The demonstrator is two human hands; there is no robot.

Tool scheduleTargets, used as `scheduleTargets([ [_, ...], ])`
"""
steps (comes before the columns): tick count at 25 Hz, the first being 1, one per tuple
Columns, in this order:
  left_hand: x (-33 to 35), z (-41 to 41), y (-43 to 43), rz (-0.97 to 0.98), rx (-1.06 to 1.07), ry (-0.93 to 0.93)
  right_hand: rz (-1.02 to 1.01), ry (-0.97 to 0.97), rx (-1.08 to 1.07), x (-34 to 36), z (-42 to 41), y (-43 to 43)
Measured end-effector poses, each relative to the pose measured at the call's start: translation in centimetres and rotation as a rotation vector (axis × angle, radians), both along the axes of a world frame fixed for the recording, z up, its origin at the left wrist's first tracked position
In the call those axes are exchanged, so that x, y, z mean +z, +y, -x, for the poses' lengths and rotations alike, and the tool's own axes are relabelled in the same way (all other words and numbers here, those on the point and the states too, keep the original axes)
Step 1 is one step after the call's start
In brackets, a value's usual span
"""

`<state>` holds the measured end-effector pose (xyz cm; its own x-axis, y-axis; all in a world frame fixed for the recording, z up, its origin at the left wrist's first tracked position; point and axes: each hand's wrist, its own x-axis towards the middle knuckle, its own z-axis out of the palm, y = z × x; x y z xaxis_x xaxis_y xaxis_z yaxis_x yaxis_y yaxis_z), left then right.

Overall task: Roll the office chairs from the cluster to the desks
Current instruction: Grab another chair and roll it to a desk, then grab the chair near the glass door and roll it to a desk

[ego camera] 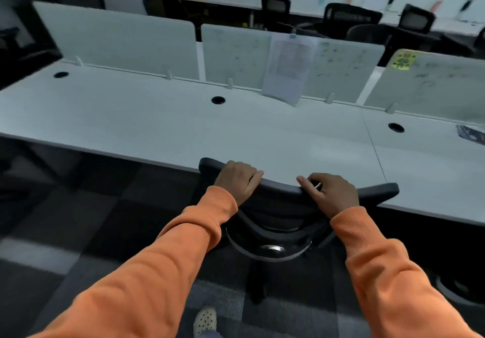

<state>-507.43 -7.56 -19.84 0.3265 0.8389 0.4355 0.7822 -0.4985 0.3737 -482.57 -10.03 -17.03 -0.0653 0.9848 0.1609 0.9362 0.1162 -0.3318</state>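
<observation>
Head view: The left hand [237,180] grips the top rail of the office chair [279,188], fingers curled over the far side and thumb along the near side. The right hand [332,193] holds the same rail further right, fingers wrapped over it, one finger lying straighter along the edge. Both grips are closed on the rail, a bare stretch of it between them. The chair faces the near edge of the desk [170,130], backrest top level with that edge; contact cannot be determined. Cable holes [218,99] line the desk's far side. Partition panels [118,41] stand along the far edge, one carrying a clipped paper [288,70]. More chairs [351,17] stand beyond.
</observation>
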Motion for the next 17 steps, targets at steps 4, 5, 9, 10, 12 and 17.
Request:
scheduleTargets([
  [4, 0.4, 0.4, -0.8, 0.038, 0.047, -0.01, 0.14, 0.063, 0.125, 0.5, 3.3, 1.3],
  [5, 0.5, 1.0, -1.2, 0.021, 0.07, 0.009, 0.16, 0.126, 0.184, 0.6, 4.8, 1.5],
  [9, 0.5, 5.8, -3.3, -0.053, 0.202, 0.092, 0.038, 0.344, 0.42, 0.3, 12.9, 1.5],
  [10, 0.3, 7.8, -4.2, -0.034, 0.264, 0.1, -0.014, 0.336, 0.496, 0.0, 15.7, 1.6],
  [12, 0.1, 12.2, -6.1, 0.017, 0.403, 0.105, -0.021, 0.325, 0.607, -0.3, 21.6, 1.4],
  [17, -0.1, 26.5, -13.6, 0.192, 0.777, 0.122, 0.06, 0.227, 0.905, -1.4, 38.3, -1.3],
])
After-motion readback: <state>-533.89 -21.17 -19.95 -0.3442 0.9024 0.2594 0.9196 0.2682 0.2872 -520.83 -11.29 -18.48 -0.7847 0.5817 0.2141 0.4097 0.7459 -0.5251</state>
